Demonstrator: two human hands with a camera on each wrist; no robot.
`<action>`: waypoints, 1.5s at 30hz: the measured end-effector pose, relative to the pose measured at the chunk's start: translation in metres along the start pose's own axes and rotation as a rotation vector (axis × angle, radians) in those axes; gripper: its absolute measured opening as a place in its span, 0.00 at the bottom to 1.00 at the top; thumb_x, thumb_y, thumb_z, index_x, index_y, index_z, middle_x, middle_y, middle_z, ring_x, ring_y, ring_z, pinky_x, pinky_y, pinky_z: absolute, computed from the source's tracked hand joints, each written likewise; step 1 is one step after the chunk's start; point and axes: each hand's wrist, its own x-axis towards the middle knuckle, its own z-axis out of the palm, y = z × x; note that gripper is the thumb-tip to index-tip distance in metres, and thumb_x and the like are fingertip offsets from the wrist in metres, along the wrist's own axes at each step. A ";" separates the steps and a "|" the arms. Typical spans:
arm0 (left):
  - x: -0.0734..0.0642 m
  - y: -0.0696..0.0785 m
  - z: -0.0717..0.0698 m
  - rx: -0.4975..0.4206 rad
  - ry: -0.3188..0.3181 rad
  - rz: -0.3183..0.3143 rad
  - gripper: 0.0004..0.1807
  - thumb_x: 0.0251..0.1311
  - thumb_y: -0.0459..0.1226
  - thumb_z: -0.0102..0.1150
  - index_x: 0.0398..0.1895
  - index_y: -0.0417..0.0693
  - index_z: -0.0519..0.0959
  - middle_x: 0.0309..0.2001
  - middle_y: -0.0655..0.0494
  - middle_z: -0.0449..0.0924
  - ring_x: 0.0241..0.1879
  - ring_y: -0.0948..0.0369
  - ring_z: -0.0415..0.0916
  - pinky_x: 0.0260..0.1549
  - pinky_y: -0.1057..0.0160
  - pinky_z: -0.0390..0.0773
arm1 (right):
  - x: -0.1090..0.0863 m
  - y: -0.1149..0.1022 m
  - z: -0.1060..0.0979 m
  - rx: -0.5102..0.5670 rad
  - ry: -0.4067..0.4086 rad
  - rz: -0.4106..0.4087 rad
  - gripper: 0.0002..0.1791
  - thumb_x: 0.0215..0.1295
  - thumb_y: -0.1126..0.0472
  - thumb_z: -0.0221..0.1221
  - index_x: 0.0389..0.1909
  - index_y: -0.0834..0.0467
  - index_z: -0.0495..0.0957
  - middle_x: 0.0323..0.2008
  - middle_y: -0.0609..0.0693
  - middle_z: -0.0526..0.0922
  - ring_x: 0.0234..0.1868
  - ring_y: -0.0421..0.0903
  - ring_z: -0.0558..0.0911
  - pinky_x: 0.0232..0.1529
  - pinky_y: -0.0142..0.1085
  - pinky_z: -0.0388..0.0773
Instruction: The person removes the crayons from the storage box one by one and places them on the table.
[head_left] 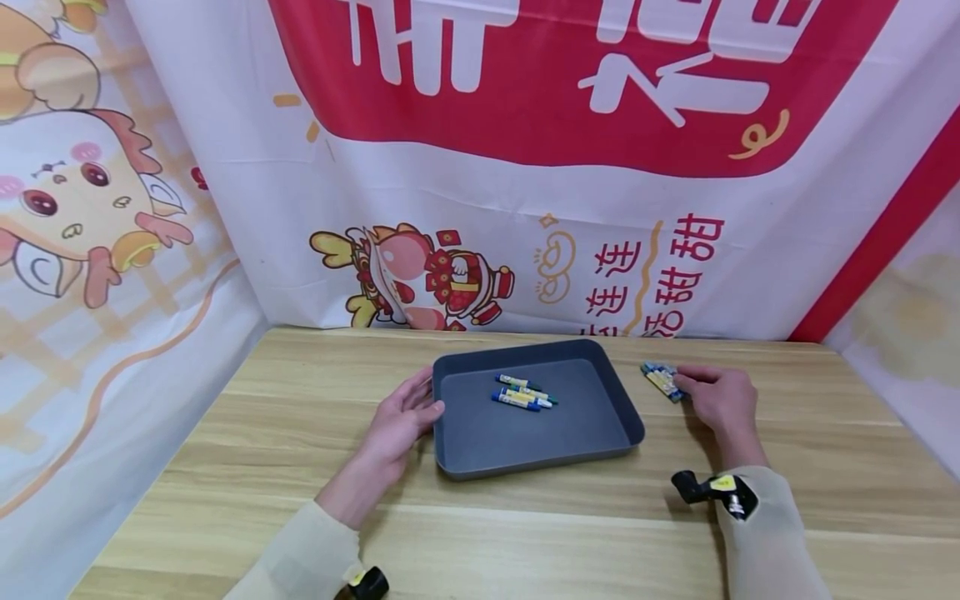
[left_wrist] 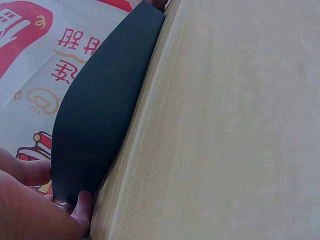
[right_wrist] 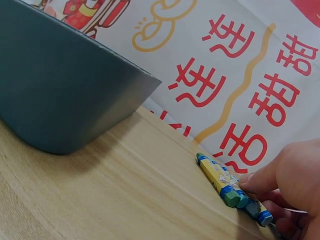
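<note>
A dark grey rectangular tray lies on the table with several short crayons in yellow, white and blue wrappers inside it. My left hand grips the tray's left side, thumb at the rim and fingers along the outer wall; the left wrist view shows the same hold at the tray's end. Right of the tray, a small row of crayons with green and blue ends lies on the table. My right hand pinches this row at its right side, thumb on top and other fingers curled low beside it.
The wooden table meets a white cloth backdrop with red print behind the tray. Another printed cloth hangs on the left. Small black cameras are strapped to both wrists.
</note>
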 end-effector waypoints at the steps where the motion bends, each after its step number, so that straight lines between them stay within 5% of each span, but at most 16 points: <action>1: 0.000 0.000 0.000 0.000 -0.001 0.002 0.37 0.74 0.27 0.56 0.84 0.51 0.60 0.84 0.44 0.59 0.82 0.44 0.60 0.81 0.46 0.65 | 0.000 0.000 0.000 -0.001 -0.001 -0.002 0.23 0.78 0.49 0.60 0.66 0.56 0.82 0.69 0.64 0.79 0.72 0.64 0.72 0.71 0.60 0.69; 32: 0.002 -0.001 0.000 -0.003 0.011 0.001 0.37 0.73 0.26 0.57 0.83 0.51 0.61 0.83 0.44 0.60 0.81 0.44 0.61 0.80 0.46 0.67 | -0.003 -0.004 -0.003 0.013 -0.040 -0.003 0.26 0.79 0.46 0.59 0.70 0.53 0.79 0.73 0.64 0.75 0.72 0.63 0.71 0.68 0.58 0.71; 45: -0.001 0.002 0.001 -0.003 0.012 -0.012 0.38 0.73 0.27 0.57 0.83 0.53 0.61 0.84 0.45 0.59 0.82 0.44 0.60 0.80 0.45 0.66 | -0.013 -0.028 -0.003 0.050 -0.055 -0.129 0.26 0.77 0.43 0.61 0.68 0.52 0.82 0.69 0.59 0.82 0.70 0.59 0.76 0.61 0.48 0.77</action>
